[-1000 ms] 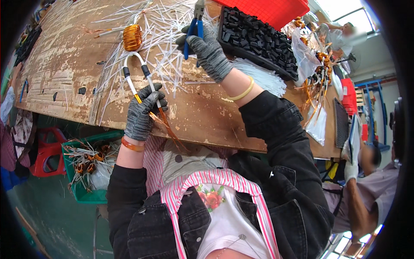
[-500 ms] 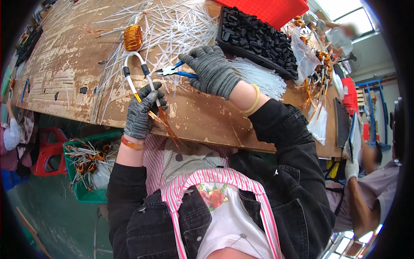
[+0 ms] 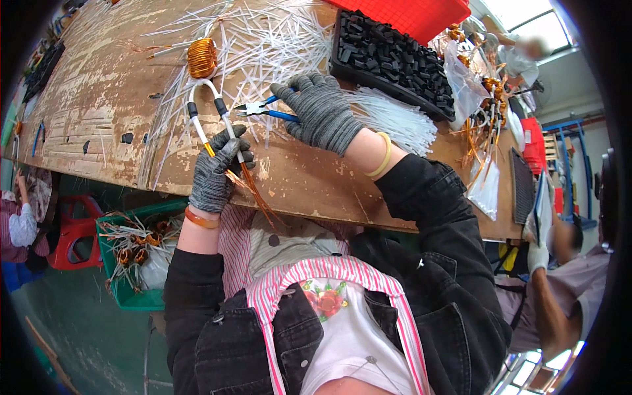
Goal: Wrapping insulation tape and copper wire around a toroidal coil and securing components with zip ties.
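Note:
In my left hand, gloved in grey, the fingers close round a bent white-sleeved wire lead with bare copper strands hanging below. Two black sleeves sit on the lead, one on each leg of its bend. My right hand, also gloved, grips blue-handled cutting pliers; their jaws are parted, just right of the right black sleeve, apparently not touching it. A copper-wound coil lies on the table just beyond the bend. Whether the lead joins it I cannot tell.
Loose white cable ties cover the far table. A black tray of small black pieces stands by a red crate; more ties lie below it. A green bin holds coils at lower left, near a red stool.
My right hand has shifted slightly left with the pliers, bringing their jaws closer to the right black sleeve. My left hand and the wire lead have hardly moved.

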The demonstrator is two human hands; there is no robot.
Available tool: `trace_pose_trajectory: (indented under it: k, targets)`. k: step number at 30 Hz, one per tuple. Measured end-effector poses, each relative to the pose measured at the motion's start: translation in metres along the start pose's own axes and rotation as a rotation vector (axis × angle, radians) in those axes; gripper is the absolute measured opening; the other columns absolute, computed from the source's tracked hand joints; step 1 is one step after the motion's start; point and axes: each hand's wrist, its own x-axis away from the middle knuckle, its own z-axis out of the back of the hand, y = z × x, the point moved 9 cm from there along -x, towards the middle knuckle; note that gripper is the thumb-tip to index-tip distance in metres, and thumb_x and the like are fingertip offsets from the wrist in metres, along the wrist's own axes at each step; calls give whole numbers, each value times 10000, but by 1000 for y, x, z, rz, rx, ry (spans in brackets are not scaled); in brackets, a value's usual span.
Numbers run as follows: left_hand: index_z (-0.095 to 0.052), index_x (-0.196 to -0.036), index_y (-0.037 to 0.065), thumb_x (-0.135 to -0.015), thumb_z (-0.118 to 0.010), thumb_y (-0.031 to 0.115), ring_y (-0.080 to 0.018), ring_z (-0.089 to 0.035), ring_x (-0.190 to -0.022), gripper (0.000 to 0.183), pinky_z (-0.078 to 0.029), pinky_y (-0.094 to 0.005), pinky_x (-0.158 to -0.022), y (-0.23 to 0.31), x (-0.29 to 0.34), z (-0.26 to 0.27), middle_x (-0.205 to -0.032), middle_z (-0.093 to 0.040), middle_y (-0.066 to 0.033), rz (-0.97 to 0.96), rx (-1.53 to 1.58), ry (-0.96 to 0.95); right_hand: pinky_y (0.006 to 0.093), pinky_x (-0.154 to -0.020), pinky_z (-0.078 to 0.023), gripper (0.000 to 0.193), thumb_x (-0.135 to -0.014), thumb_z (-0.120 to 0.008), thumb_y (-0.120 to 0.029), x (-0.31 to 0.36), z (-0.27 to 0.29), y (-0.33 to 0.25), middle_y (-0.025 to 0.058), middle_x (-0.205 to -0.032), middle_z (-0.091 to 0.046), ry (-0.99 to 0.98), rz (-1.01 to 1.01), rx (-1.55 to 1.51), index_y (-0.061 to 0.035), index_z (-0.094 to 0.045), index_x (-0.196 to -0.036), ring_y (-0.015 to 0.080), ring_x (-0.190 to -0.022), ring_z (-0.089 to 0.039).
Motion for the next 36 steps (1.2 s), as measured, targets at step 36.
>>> trace_pose_trajectory:
  k: [36]
  targets:
    - [-500, -1213, 5, -886, -543, 109, -117, -577, -634, 346, -511, -239, -559, -9, -2, -2, -824, -615, -68, 42, -99, 64, 418, -736, -475, 376, -836, -528, -367, -39, -47, -3, 187, -838, -637, -400, -133, -387, -84, -597, -1074, 350, -813, -610]
